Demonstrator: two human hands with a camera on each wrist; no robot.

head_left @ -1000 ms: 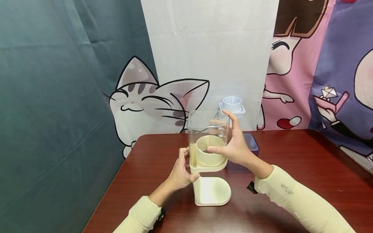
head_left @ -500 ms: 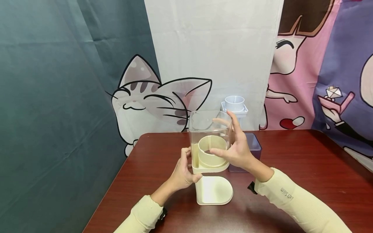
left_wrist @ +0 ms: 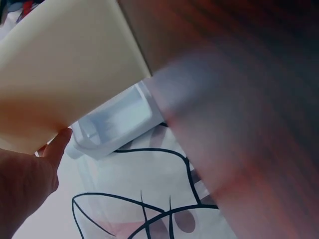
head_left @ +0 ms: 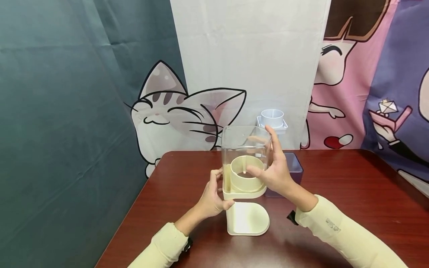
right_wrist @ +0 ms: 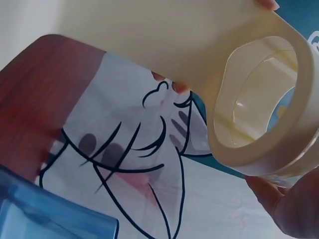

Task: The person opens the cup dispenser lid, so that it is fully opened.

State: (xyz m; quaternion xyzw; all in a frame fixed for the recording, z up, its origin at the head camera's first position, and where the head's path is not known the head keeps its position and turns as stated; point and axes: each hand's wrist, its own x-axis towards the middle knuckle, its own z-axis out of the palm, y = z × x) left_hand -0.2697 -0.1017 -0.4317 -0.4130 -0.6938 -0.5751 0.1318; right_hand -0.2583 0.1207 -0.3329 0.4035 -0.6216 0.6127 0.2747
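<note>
A cream stand has a flat rounded base (head_left: 249,219) near the viewer and a round collar (head_left: 247,184) above it. A clear square-sided container (head_left: 246,137) rises around and above the collar. My left hand (head_left: 213,199) grips the stand's left side, thumb toward the front and fingers behind. In the left wrist view, my left hand (left_wrist: 22,186) is at the edge of a cream panel (left_wrist: 75,55). My right hand (head_left: 280,171) holds the container's right side, its thumb over the collar. The right wrist view shows the collar's open hole from below, with my right hand (right_wrist: 301,206) beside it.
A purple translucent box (head_left: 295,169) stands behind the right hand on the red-brown table (head_left: 348,193). Farther back rises a pale blue stand with a round collar (head_left: 272,118). A printed cloth (head_left: 248,56) hangs behind the table.
The head view has shifted slightly, so the scene sits a little farther right. Both hands keep their holds on the stand and container; the right thumb looks slightly more bent.
</note>
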